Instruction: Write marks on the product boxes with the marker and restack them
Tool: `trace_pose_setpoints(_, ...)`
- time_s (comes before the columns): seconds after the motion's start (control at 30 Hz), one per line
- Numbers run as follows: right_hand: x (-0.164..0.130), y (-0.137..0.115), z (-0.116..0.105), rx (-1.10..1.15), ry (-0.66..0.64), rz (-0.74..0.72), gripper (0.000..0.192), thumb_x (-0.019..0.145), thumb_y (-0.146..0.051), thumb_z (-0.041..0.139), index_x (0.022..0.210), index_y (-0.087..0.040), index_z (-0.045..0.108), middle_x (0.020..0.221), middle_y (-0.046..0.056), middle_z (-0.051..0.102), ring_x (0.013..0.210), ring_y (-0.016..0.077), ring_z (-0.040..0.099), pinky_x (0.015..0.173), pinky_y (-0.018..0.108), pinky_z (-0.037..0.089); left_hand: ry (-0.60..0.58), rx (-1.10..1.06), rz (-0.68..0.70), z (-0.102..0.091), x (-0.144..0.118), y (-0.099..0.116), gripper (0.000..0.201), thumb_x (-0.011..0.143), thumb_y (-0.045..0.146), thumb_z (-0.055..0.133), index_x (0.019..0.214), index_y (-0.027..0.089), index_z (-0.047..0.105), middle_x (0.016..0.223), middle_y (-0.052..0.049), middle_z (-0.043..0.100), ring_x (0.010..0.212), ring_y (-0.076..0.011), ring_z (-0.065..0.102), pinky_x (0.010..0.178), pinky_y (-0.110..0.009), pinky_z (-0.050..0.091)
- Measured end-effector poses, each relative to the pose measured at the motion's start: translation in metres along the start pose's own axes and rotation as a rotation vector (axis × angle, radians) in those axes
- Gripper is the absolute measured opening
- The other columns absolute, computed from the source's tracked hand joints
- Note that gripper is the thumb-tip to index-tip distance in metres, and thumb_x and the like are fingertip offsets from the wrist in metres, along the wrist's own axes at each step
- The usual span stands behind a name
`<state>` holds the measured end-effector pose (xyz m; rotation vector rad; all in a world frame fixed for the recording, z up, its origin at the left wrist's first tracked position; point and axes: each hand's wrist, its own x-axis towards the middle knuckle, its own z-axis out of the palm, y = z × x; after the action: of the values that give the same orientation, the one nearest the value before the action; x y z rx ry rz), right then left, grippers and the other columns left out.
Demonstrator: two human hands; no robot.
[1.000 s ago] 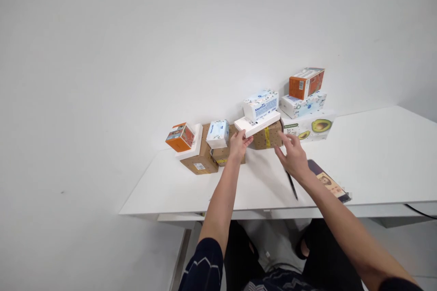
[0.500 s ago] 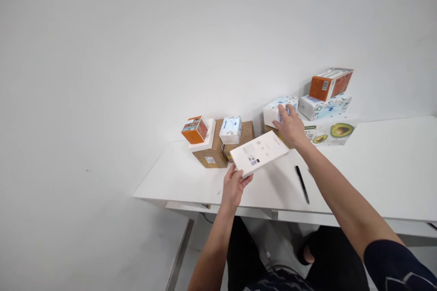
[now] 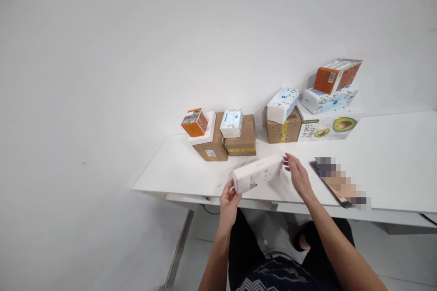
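Note:
My left hand [image 3: 229, 199] grips the left end of a flat white box [image 3: 257, 173], which is tilted above the tabletop. At the box's right end is my right hand [image 3: 297, 176], fingers apart; whether the fingertips touch the box I cannot tell. Behind it, a tissue pack [image 3: 282, 104] rests at a slant on a brown cardboard box [image 3: 284, 131] with yellow tape. Another tissue pack [image 3: 231, 123] lies on a second cardboard box [image 3: 241, 142] further left.
On the left, an orange box [image 3: 195, 122] sits on a white box [image 3: 210, 128] atop a taller cardboard box [image 3: 212, 151]. At right, an orange box [image 3: 336, 77] tops a tissue pack [image 3: 330, 100] on an avocado-printed carton [image 3: 329, 126]. A flat, partly pixelated item [image 3: 329, 184] lies near the white table's [image 3: 396, 159] front edge.
My right hand has let go of the tissue pack, which stays on the cardboard box, and come down to the white box's right end. The white box has moved lower and turned.

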<state>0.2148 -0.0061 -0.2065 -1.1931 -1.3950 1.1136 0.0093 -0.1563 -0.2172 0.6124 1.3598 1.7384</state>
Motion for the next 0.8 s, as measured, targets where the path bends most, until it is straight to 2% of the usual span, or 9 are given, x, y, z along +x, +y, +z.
trace_pose_setpoints(0.07, -0.017, 0.013, 0.000, -0.040, -0.033, 0.041, 0.058, 0.089, -0.060, 0.041, 0.122, -0.018, 0.062, 0.125, 0.015, 0.064, 0.115, 0.0300, 0.059, 0.094, 0.046, 0.048, -0.024, 0.148, 0.019, -0.001, 0.003, -0.013, 0.047, 0.067, 0.021, 0.073, 0.112, 0.023, 0.063, 0.115, -0.007, 0.067, 0.110, -0.0244, 0.062, 0.100, -0.039, 0.044)
trace_pose_setpoints(0.17, -0.034, 0.022, -0.001, -0.080, -0.062, 0.017, 0.057, 0.089, -0.060, 0.042, 0.121, -0.018, 0.063, 0.129, 0.014, 0.062, 0.124, 0.0308, 0.052, 0.105, 0.048, 0.039, 0.014, 0.348, 0.080, 0.001, 0.006, -0.026, 0.044, 0.068, 0.018, 0.070, 0.111, 0.023, 0.065, 0.121, -0.009, 0.064, 0.118, -0.0259, 0.056, 0.106, -0.041, 0.038)
trace_pose_setpoints(0.33, -0.048, 0.030, 0.001, -0.089, -0.065, -0.020, 0.058, 0.091, -0.058, 0.039, 0.129, -0.017, 0.057, 0.136, 0.014, 0.057, 0.127, 0.0284, 0.050, 0.108, 0.046, 0.037, 0.092, 0.434, 0.173, 0.001, 0.010, -0.033, 0.052, 0.066, 0.018, 0.073, 0.116, 0.023, 0.062, 0.129, -0.010, 0.059, 0.126, -0.0267, 0.049, 0.112, -0.043, 0.030)
trace_pose_setpoints(0.53, -0.051, 0.031, 0.003, -0.083, -0.054, -0.012, 0.052, 0.092, -0.054, 0.041, 0.126, -0.018, 0.057, 0.129, 0.013, 0.061, 0.119, 0.0267, 0.055, 0.101, 0.041, 0.042, 0.067, 0.391, 0.165, 0.001, 0.010, -0.032, 0.051, 0.070, 0.024, 0.074, 0.119, 0.025, 0.060, 0.135, -0.010, 0.055, 0.130, -0.0258, 0.047, 0.113, -0.042, 0.030)
trace_pose_setpoints(0.8, -0.049, 0.037, -0.001, -0.077, -0.023, 0.013, 0.052, 0.091, -0.054, 0.040, 0.124, -0.019, 0.061, 0.120, 0.012, 0.066, 0.101, 0.0261, 0.063, 0.092, 0.041, 0.049, 0.029, 0.149, 0.041, 0.009, 0.007, -0.023, 0.068, 0.061, 0.033, 0.081, 0.124, 0.024, 0.055, 0.137, -0.011, 0.052, 0.122, -0.0247, 0.055, 0.103, -0.036, 0.043)
